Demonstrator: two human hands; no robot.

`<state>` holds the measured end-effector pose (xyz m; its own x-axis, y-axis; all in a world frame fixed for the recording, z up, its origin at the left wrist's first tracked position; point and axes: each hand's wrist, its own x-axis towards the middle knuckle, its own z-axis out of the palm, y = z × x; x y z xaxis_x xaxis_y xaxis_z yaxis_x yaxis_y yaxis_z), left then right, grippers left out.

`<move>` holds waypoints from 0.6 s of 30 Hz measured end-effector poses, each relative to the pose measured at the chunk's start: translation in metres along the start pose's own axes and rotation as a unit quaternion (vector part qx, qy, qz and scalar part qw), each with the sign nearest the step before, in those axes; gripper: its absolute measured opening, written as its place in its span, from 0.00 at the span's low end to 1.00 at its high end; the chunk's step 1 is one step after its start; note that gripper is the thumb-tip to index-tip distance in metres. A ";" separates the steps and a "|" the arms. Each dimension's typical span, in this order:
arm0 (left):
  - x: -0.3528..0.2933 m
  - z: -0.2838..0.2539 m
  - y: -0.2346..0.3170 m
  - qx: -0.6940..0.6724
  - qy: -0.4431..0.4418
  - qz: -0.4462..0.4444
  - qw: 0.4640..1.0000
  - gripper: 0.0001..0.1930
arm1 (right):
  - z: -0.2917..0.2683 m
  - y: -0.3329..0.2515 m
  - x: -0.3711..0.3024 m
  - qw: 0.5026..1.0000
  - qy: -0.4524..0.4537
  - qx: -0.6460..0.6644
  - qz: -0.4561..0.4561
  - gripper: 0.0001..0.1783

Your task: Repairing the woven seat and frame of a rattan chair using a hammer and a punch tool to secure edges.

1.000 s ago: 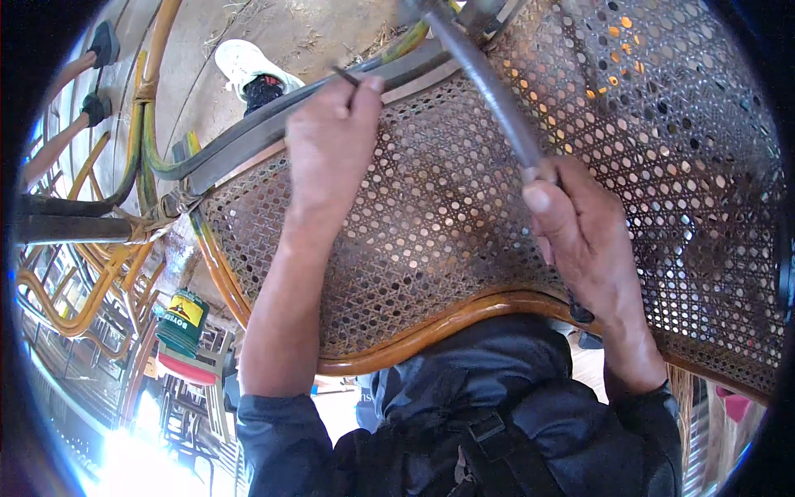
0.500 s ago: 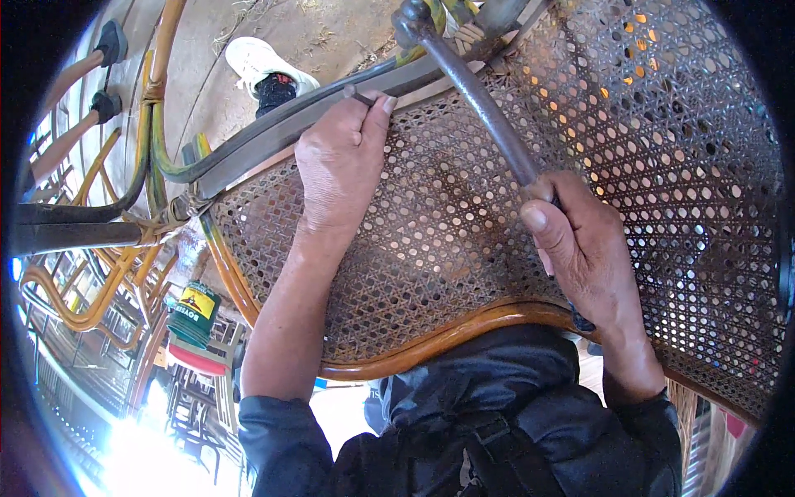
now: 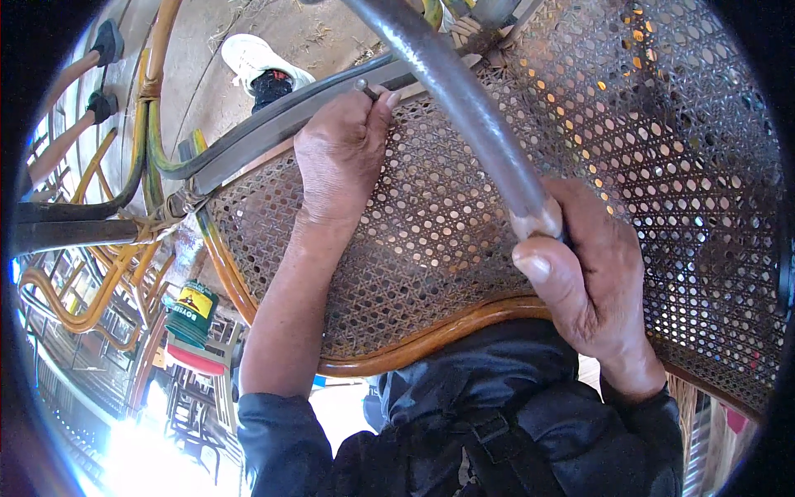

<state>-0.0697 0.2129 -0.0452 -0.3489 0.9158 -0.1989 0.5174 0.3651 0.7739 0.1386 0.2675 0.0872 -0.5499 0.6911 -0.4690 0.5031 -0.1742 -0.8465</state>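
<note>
The hammer handle [image 3: 464,108] is gripped by the right hand [image 3: 592,273], fingers wrapped tight; its long axis runs from 5 to 11 o'clock. A nail [image 3: 365,88] is pinched by the left hand [image 3: 341,153] against the cane seat [image 3: 513,207], above a dirt floor [image 3: 207,83].

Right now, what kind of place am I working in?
Probably a rattan furniture workshop. The brown woven cane panel lies under both hands, bent rattan chair frames are stacked at the left, and the right hand grips a grey metal hammer handle over a dusty floor.
</note>
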 end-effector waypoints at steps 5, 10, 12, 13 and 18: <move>0.004 -0.005 0.009 0.200 -0.029 0.044 0.978 0.14 | -0.001 0.017 0.006 0.985 -0.071 -0.135 0.081 0.20; 0.003 -0.009 0.005 0.226 -0.027 0.094 0.969 0.13 | 0.003 -0.002 -0.006 0.998 -0.027 -0.046 0.044 0.19; 0.006 -0.005 0.002 0.159 -0.030 0.090 0.983 0.12 | 0.006 -0.005 -0.009 0.999 0.031 -0.009 -0.030 0.21; 0.006 -0.004 0.003 0.158 -0.029 0.093 0.983 0.12 | 0.005 0.000 -0.005 0.999 0.033 -0.011 -0.031 0.21; 0.007 -0.008 0.017 0.240 -0.031 0.090 0.966 0.12 | -0.006 0.006 0.002 0.991 -0.045 -0.090 0.088 0.19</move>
<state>-0.0692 0.2241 -0.0285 -0.1792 0.9747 -0.1334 0.8738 0.2200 0.4336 0.1443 0.2717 0.0829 -0.4962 0.5934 -0.6337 0.7033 -0.1532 -0.6942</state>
